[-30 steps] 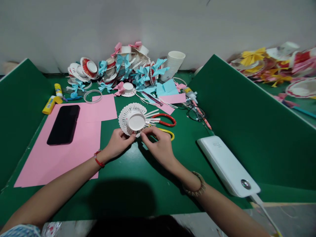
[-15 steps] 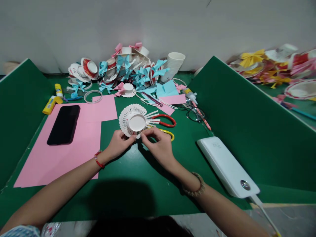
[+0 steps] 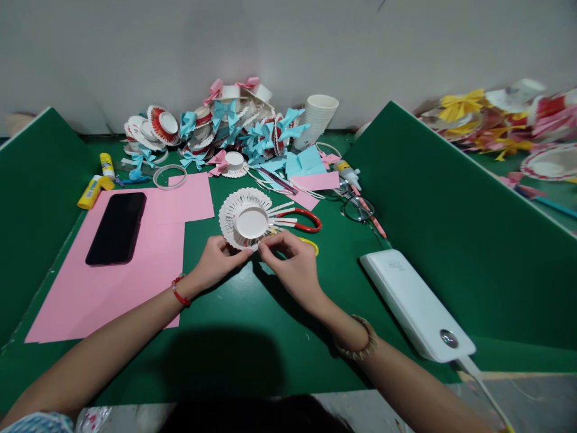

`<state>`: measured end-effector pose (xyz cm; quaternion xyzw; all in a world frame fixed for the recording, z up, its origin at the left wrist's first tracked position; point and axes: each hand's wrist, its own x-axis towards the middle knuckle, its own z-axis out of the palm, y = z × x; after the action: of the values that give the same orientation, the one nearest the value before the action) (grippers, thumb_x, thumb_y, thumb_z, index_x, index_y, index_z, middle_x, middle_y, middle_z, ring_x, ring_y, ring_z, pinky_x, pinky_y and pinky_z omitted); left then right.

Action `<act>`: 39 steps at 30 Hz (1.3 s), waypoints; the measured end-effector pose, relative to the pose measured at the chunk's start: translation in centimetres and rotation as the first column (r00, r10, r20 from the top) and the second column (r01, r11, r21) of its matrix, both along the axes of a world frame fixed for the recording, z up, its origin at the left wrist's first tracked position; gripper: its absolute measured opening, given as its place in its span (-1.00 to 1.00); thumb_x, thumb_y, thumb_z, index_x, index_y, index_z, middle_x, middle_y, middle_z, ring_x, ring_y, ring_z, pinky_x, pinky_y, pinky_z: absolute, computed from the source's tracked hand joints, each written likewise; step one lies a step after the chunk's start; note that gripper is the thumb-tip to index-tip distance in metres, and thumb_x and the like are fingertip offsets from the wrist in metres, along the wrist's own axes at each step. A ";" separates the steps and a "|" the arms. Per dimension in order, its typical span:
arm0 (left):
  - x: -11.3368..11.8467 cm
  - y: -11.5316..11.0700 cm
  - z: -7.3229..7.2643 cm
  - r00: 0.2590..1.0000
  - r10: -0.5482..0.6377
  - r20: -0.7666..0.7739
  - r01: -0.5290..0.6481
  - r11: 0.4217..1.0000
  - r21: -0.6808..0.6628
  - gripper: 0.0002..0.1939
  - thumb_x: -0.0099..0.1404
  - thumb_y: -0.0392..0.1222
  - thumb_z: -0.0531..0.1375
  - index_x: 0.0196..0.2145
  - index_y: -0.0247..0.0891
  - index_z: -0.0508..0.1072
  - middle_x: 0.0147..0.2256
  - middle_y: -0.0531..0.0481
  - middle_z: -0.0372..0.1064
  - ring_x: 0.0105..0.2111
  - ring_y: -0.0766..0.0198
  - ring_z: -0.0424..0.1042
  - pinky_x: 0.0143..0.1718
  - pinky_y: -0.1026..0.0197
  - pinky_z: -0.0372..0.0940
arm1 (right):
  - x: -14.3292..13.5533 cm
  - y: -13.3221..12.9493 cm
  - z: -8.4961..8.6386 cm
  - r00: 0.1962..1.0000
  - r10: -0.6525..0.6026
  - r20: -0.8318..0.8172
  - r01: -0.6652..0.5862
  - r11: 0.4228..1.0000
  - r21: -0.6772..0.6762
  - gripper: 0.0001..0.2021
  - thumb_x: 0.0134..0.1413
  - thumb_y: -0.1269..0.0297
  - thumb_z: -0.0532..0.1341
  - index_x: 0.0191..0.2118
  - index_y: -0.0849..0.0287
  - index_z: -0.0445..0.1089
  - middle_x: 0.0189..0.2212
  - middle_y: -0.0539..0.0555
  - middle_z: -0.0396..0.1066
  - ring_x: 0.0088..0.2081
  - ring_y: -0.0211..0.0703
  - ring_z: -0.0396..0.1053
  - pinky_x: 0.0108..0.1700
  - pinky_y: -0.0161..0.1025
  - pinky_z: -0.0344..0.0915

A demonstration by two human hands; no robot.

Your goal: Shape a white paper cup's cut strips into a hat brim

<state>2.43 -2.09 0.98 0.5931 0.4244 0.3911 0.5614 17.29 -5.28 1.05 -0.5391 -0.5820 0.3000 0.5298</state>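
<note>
A white paper cup cut into strips [image 3: 251, 222] is held a little above the green table, its round base facing up. Most of its strips are folded into a fluted ring around the base; several straight ones stick out at the right. My left hand [image 3: 219, 260] pinches the ring's lower edge between thumb and fingers. Close beside it, my right hand [image 3: 291, 264] pinches the same lower edge, at a strip whose end my fingers partly hide. Behind the loose strips lie scissors with a red handle loop [image 3: 307, 220] and a yellow one [image 3: 310, 245].
Pink paper sheets [image 3: 112, 300] lie at left under a black phone [image 3: 116, 228], near glue sticks [image 3: 91, 191]. Finished paper hats with bows [image 3: 225, 120] and stacked paper cups [image 3: 318, 117] stand behind. Eyeglasses [image 3: 358, 208] and a white power bank [image 3: 415, 304] are at right, beside a green partition [image 3: 473, 222].
The cut cup has shifted very slightly to the right and tilted a little. Both hands moved slightly with it, still pinching its lower edge.
</note>
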 end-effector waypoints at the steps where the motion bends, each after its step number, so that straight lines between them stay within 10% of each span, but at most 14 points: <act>1: 0.0 0.0 0.0 1.000 -0.007 -0.009 0.007 1.000 -0.005 -0.77 0.00 -0.13 0.28 -0.54 -0.36 0.38 -0.64 0.08 0.27 -0.64 0.46 0.17 -0.63 0.36 0.10 | 0.0 0.0 0.0 1.000 0.001 -0.006 -0.001 1.000 -0.003 -0.93 -0.05 0.38 0.20 -0.51 0.16 0.34 -0.53 0.01 0.42 -0.46 -0.24 0.38 -0.35 -0.25 0.35; 39: -0.2 0.7 -0.8 0.998 0.027 0.060 -0.019 0.991 -0.132 -0.73 -0.03 -0.11 0.29 -0.55 -0.35 0.31 -0.66 0.10 0.22 -0.67 0.47 0.16 -0.64 0.36 0.07 | -0.3 0.5 -0.3 0.892 0.031 -0.452 -0.157 0.957 -0.244 -0.77 -0.32 0.38 0.37 -0.49 0.17 0.30 -0.57 -0.10 0.36 -0.49 -0.36 0.36 -0.40 -0.37 0.31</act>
<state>2.24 -1.41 0.14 0.5375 0.4387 0.3867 0.6076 17.01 -4.74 0.72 -0.4954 -0.4245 0.5178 0.5533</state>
